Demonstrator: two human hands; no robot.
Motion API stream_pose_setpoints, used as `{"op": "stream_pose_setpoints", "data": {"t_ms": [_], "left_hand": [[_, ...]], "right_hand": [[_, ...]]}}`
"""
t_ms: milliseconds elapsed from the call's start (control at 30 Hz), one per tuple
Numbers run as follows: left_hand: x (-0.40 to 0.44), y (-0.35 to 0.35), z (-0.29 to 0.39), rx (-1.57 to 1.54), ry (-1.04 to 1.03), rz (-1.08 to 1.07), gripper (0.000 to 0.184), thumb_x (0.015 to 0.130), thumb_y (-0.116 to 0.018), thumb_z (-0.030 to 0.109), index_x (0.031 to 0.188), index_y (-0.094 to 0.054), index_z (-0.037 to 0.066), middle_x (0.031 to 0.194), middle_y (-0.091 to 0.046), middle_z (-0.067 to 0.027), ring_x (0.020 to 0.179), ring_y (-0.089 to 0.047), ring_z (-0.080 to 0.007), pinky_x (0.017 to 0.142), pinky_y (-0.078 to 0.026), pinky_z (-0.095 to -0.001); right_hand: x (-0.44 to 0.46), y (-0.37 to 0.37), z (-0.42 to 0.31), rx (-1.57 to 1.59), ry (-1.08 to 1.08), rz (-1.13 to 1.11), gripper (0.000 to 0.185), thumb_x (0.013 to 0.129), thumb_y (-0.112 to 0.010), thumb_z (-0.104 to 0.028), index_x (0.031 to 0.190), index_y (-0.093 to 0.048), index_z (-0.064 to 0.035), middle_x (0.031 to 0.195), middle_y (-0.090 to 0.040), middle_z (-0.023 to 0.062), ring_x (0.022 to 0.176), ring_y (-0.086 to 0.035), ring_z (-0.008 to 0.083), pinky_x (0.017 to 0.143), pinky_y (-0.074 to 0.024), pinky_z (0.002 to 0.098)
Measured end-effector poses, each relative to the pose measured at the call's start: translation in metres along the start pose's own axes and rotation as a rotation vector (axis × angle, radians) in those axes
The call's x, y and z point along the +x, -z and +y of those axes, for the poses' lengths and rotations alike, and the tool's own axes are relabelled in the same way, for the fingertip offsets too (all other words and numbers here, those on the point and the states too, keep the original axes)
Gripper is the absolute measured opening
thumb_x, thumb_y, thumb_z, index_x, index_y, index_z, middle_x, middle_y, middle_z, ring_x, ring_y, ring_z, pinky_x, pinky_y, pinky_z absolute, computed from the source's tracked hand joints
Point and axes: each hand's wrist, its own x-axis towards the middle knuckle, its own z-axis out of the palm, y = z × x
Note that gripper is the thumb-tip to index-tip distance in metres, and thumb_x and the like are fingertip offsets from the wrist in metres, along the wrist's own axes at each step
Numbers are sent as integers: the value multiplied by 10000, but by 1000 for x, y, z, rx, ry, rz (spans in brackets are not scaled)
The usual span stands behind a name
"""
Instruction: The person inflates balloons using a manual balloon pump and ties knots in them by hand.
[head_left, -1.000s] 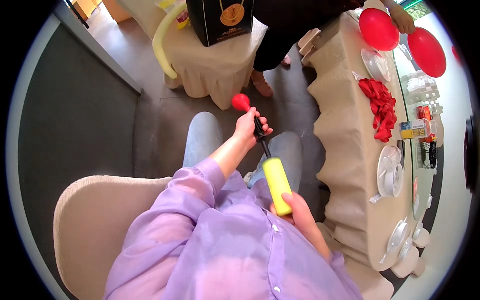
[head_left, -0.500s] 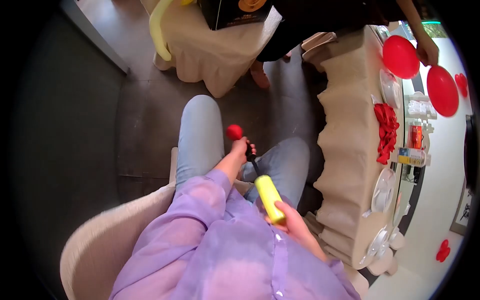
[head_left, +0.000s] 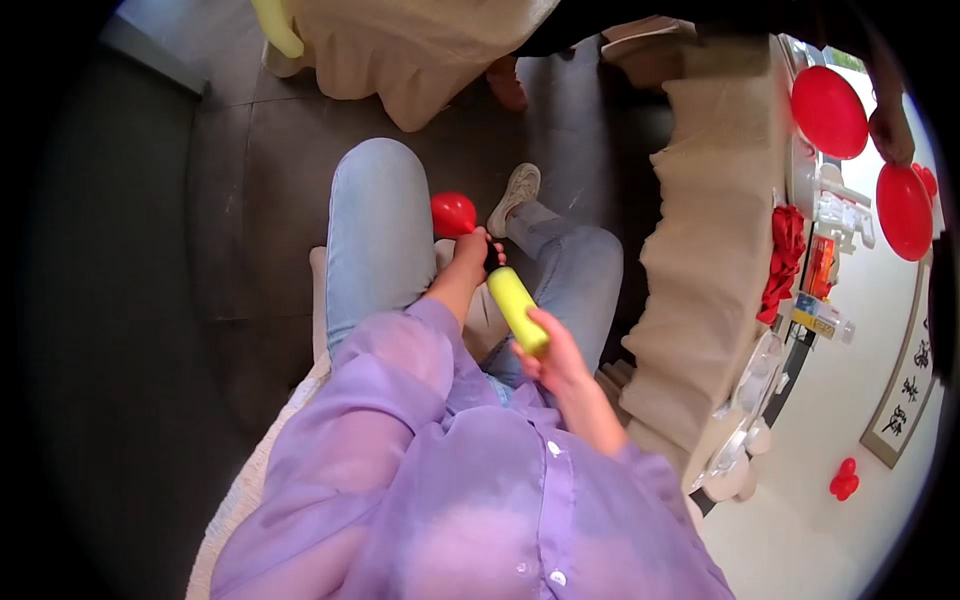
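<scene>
A balloon pump with a yellow barrel (head_left: 517, 307) and a black front end lies slantwise between my knees. My left hand (head_left: 468, 262) is closed round its black end, at the neck of a small red balloon (head_left: 453, 213). The balloon is partly filled and sits beyond my fingers, by my left knee. Wrapped round the rear of the yellow barrel is my right hand (head_left: 558, 350). The nozzle is hidden by my left fingers.
A cloth-covered table (head_left: 700, 240) runs along the right, bearing a red heap (head_left: 785, 255) and dishes. Beyond it, another person's hand (head_left: 892, 135) is beside two large red balloons (head_left: 830, 112). A draped table (head_left: 400, 50) stands ahead, with a long pale-yellow balloon (head_left: 278, 30).
The red balloon has grown larger. The black rod has slid into the yellow barrel, bringing my hands closer together. My view has shifted, and a shoe now shows.
</scene>
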Motion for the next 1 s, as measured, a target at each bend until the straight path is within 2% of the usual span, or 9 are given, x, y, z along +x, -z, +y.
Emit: {"op": "stream_pose_setpoints", "data": {"t_ms": [167,267,333,433,567,667,767,900,1000], "left_hand": [[-8,-2,-15,103,134,-128,115,832,-378,180,767,-383,85,556,-463,-106,419,-442,-237,394,-396,-355],[0,1,-18,164,49,-38,162,849,-391,226,744,-377,104,565,-455,-103,437,-434,-215,393,-371,-332],[1,3,-12,146,20,1,156,846,-392,222,745,-376,105,565,-453,-103,436,-431,-213,395,-373,-330],[2,-7,-2,124,-48,44,156,844,-392,218,745,-372,99,559,-446,-99,427,-420,-209,402,-385,-328],[-1,-3,-30,165,127,-45,156,855,-366,192,741,-383,86,558,-462,-104,427,-449,-227,377,-398,-353],[-14,0,-20,182,33,48,152,847,-381,189,735,-374,86,544,-442,-93,424,-420,-209,402,-397,-324],[-3,-2,-9,108,13,74,146,839,-384,180,728,-384,85,545,-436,-86,423,-418,-204,378,-386,-304],[-5,0,-23,198,73,-83,134,831,-377,197,743,-385,96,561,-450,-98,425,-437,-220,378,-400,-343],[-4,5,-25,169,64,-6,136,838,-363,197,750,-383,95,562,-451,-101,426,-442,-224,383,-398,-352]], "right_hand": [[-71,3,31,151,-82,-40,430,809,-459,-410,1069,-446,-67,724,-514,101,375,-327,86,366,-289,183],[-90,-21,34,191,0,363,409,811,-461,-402,1054,-447,-73,691,-515,96,356,-318,89,357,-289,181],[-48,-5,18,43,20,52,415,804,-475,-405,1021,-440,-53,660,-520,94,348,-333,92,348,-283,190],[3,-17,12,90,16,-19,415,797,-488,-421,1012,-427,-71,636,-503,79,351,-305,81,332,-227,196],[-91,-7,35,139,-42,18,434,808,-474,-395,1058,-447,-41,644,-493,79,378,-322,76,349,-254,190],[-97,-5,37,277,-56,109,398,808,-490,-381,972,-420,-26,638,-503,75,460,-416,96,423,-325,200],[-6,-9,14,81,35,-44,381,807,-489,-387,965,-440,-44,636,-502,74,444,-403,91,404,-311,202],[-64,-5,27,179,-45,-54,368,815,-469,-395,992,-461,-73,627,-497,83,384,-351,79,341,-259,197],[-95,6,44,215,-35,-1,399,814,-467,-393,1053,-467,-73,631,-499,97,396,-376,87,321,-257,190]]}}
